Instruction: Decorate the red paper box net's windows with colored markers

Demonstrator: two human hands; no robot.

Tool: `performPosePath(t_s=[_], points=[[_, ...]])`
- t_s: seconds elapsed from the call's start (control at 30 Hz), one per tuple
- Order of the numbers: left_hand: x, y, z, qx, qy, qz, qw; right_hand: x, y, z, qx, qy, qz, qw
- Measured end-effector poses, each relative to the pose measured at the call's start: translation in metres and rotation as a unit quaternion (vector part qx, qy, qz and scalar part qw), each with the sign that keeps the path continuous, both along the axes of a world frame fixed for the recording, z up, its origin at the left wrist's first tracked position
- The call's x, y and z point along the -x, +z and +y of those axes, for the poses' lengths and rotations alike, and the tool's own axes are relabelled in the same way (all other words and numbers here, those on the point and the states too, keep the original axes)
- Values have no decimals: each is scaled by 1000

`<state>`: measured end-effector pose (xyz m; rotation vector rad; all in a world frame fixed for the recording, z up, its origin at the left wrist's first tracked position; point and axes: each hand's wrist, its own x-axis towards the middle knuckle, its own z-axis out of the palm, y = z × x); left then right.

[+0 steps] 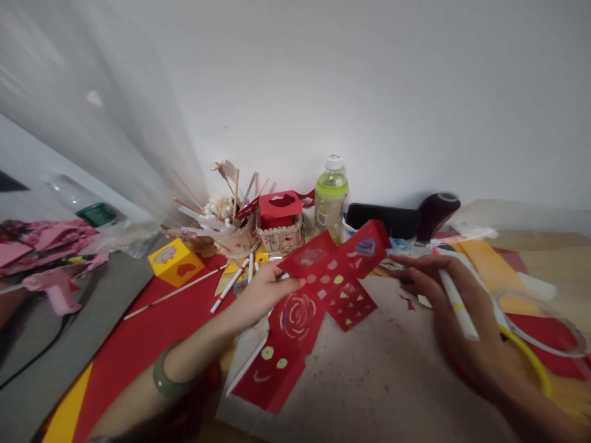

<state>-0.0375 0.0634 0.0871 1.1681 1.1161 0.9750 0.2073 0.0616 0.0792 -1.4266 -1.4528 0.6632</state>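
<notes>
My left hand (265, 289), a green bangle on its wrist, is closed on a red paper box template (318, 277), pinching its edge between thumb and fingers. The template is a cross-shaped unfolded cube with folded flaps. Its panels carry a smiley face, a swirl of dashes, dots and small triangles. To the right, my right hand (462, 307) holds a white marker (457, 304) with a yellow band, resting between thumb and index finger. This hand is slightly blurred and apart from the template. Beneath both lies a grey-white board (360, 375) with small specks and red scraps.
A yellow paper cube (175, 263) sits at left on red paper (152, 338), near a pink glue gun (54, 289). Behind stand decorated pots (279, 237) with sticks, a drink bottle (331, 197) and a black phone (383, 219). Tape rings (526, 357) lie right.
</notes>
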Motion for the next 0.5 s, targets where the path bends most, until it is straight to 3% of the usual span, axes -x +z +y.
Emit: performPosePath(t_s=[0.13, 0.4, 0.5], points=[[7, 0, 4, 0, -13, 22, 1000, -9, 1, 10, -57, -10, 11, 998], [14, 1, 7, -35, -56, 93, 993, -7, -8, 24, -13, 101, -17, 995], [15, 3, 7, -26, -58, 125, 990, -6, -13, 28, 25, 103, -28, 994]])
